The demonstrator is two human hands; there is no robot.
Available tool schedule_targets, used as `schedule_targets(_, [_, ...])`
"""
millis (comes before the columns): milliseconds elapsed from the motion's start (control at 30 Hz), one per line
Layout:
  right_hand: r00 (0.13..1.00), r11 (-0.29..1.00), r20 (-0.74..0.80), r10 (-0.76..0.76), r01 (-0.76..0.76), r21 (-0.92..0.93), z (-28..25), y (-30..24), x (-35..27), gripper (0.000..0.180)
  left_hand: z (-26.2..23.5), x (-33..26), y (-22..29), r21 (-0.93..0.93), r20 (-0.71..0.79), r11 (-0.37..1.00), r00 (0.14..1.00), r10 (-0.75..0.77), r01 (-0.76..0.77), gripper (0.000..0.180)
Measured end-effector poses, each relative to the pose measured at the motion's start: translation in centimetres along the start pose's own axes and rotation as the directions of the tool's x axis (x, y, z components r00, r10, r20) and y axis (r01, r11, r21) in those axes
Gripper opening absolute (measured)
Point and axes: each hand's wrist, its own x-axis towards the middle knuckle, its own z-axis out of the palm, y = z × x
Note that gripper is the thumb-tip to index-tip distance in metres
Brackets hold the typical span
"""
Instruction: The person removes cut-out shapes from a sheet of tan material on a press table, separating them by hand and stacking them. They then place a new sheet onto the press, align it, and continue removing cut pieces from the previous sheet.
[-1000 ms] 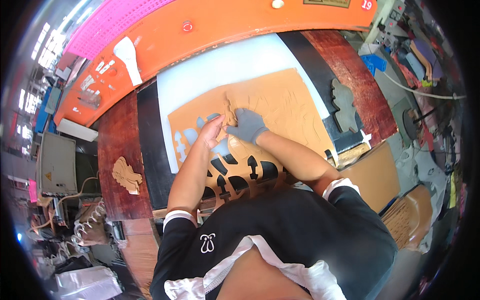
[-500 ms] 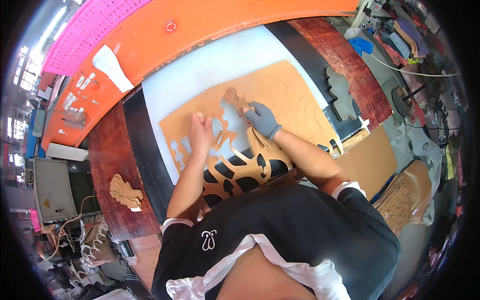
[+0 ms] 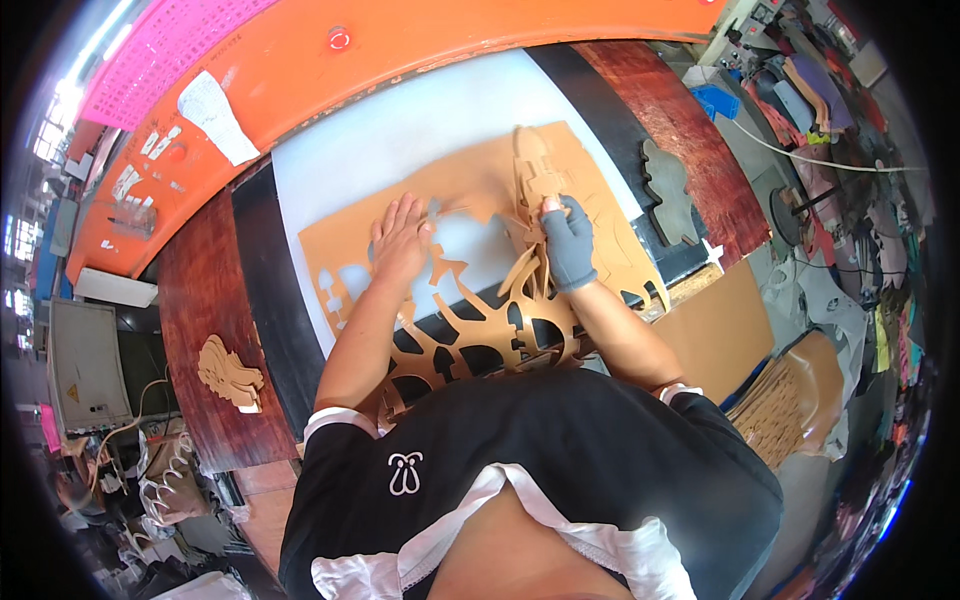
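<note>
A tan leather-like sheet (image 3: 350, 205) with many cut-out openings lies over a white board (image 3: 400, 115), and its near end curls down towards my body. My left hand (image 3: 403, 240) rests on it at the left, fingers stretched out flat beside a large opening. In a grey glove with bare fingertips, my right hand (image 3: 570, 245) grips several tan cut-out pieces (image 3: 540, 170), raised over the sheet's right part. Thin curved cut lines show in the sheet right of that hand. The glove hides part of the pieces' lower ends.
An orange machine beam (image 3: 440, 30) crosses the far side, carrying a pink basket (image 3: 150, 60) and paper (image 3: 215, 115). Stacked tan cut pieces (image 3: 230, 372) lie on the reddish table (image 3: 195, 300) at left. A grey scalloped plate (image 3: 668, 190) lies right; more tan sheets (image 3: 710, 320) are nearer.
My left hand has gone from closed fingers to lying flat on the sheet. My right hand has moved right with the pieces, leaving a wider opening in the sheet. The view has shifted slightly.
</note>
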Motion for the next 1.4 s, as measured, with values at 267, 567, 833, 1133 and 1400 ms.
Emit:
schedule_targets(267, [0.993, 0.997, -0.118, -0.007, 0.016, 0.069, -1.3, -2.4, -1.8, 0.02, -0.1, -0.9, 0.0, 0.04, 0.024, 0.999, 1.0, 0.008, -0.009, 0.051])
schedule_targets(567, [0.98, 0.959, 0.009, 0.198, -0.196, 0.203, -1.5, 2.6, 0.7, 0.024, -5.1, -4.1, 8.1, -0.513, 0.198, 0.85, 0.948, 0.248, -0.116, 0.026])
schedule_targets(833, [0.907, 0.78, 0.206, 0.367, -0.42, 0.464, -2.1, 4.4, 1.7, 0.025, -1.4, -4.4, 12.6, -0.736, 0.24, 0.669, 0.963, 0.121, 0.099, 0.051])
schedule_targets(1133, [0.876, 0.704, 0.297, 0.379, -0.481, 0.523, -2.7, 5.7, 1.7, 0.022, 0.0, -3.0, 13.5, -0.628, 0.233, 0.769, 0.972, 0.041, 0.118, 0.065])
schedule_targets(1400, [0.944, 0.883, 0.116, 0.308, -0.329, 0.335, -1.0, 4.9, 1.6, 0.023, 0.7, -2.2, 12.7, -0.792, 0.178, 0.595, 0.984, 0.015, 0.134, 0.046])
